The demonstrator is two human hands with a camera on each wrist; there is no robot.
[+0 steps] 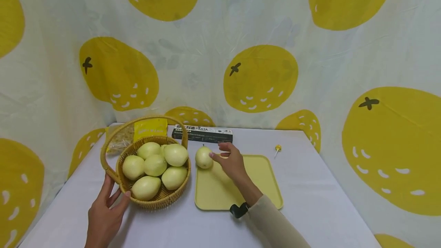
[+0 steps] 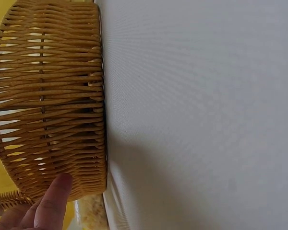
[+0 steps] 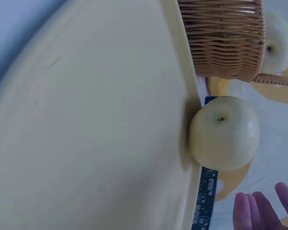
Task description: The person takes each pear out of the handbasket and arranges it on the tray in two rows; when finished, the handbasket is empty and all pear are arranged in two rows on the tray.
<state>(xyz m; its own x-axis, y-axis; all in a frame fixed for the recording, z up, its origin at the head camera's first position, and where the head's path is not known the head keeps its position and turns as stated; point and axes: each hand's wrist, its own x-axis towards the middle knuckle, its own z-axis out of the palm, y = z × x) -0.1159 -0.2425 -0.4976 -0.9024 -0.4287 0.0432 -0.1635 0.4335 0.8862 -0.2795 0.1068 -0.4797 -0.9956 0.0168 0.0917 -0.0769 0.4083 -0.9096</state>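
A wicker basket (image 1: 160,204) with a tall arched handle stands at the left, holding several pale green-yellow pears (image 1: 146,188). My left hand (image 1: 105,211) holds its left side, with the thumb at the rim and the fingers against the outer wall near the handle's base; in the left wrist view one finger (image 2: 55,201) lies along the weave. Another pear (image 1: 203,158) sits at the far left corner of a yellow tray (image 1: 237,198). Beside this pear is my right hand (image 1: 234,163), fingers spread. The right wrist view shows a gap between fingertips and pear.
Behind the basket lie a clear bag of pasta (image 1: 120,139), a yellow packet (image 1: 149,127) and a dark pasta box (image 1: 203,135). A yellow lollipop (image 1: 278,148) lies right of the tray. A fruit-printed curtain (image 1: 206,68) hangs beyond the white table (image 1: 310,186).
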